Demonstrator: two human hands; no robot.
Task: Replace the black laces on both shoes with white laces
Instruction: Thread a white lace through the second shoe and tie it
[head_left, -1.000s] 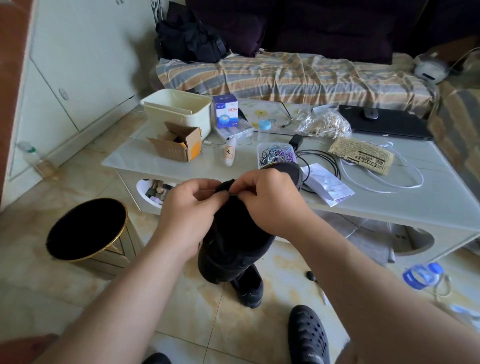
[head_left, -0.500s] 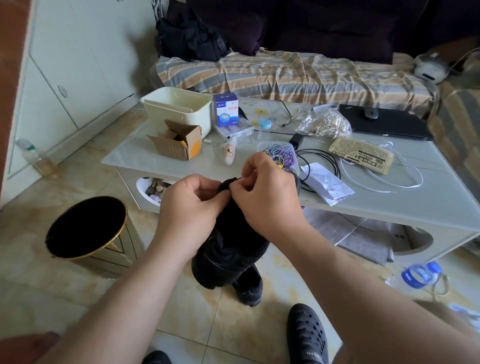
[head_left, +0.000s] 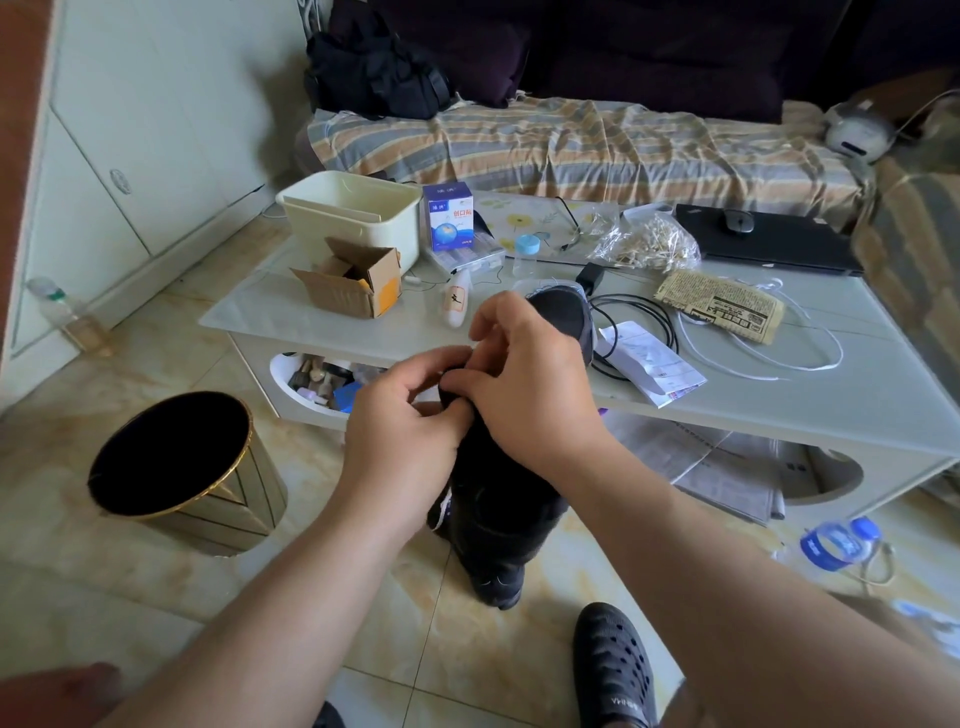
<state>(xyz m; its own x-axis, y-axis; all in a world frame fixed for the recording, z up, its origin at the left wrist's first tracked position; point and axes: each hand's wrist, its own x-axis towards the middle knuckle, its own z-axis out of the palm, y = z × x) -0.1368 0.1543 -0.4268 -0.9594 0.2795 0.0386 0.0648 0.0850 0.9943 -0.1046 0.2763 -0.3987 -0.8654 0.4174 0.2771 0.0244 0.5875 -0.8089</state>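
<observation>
Both your hands, left (head_left: 402, 415) and right (head_left: 524, 384), pinch together at the black fabric shoe (head_left: 498, 483), its dark lace seemingly unremoved, white cord laces (head_left: 810, 358) untouched on the surface (head_left: 779, 395).

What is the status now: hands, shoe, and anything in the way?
Left hand and right hand both grip the black shoe. White lace untouched on the table. Nothing in the way.
</observation>
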